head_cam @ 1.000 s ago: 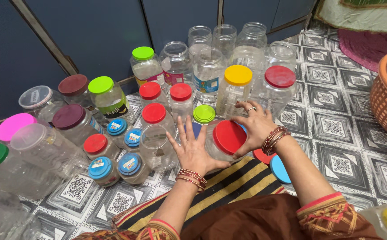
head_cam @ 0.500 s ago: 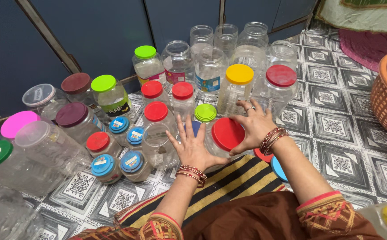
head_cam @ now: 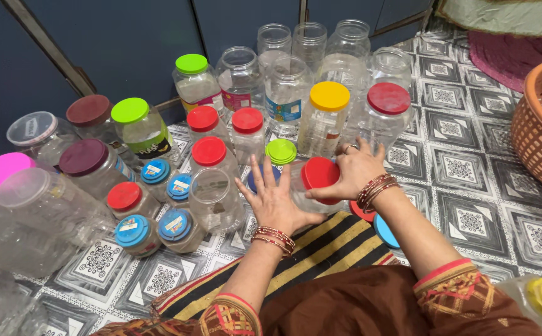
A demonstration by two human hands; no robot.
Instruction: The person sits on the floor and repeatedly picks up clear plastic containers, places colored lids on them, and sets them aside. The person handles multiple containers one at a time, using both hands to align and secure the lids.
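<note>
Red round plastic lid (head_cam: 320, 177) tilted more upright than half a second before, turned on edge against a clear plastic jar (head_cam: 302, 186) lying on the patterned floor tiles (head_cam: 457, 168) among many other jars. Right hand (head_cam: 352, 171) clamped on lid's rim, fingers curled over top. Left hand (head_cam: 274, 199) spread open, fingers apart, palm pressed against jar's side, closer in than before.

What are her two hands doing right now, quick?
Left hand: open, fingers spread against the clear jar.
Right hand: closed around the jar's red lid.
</note>
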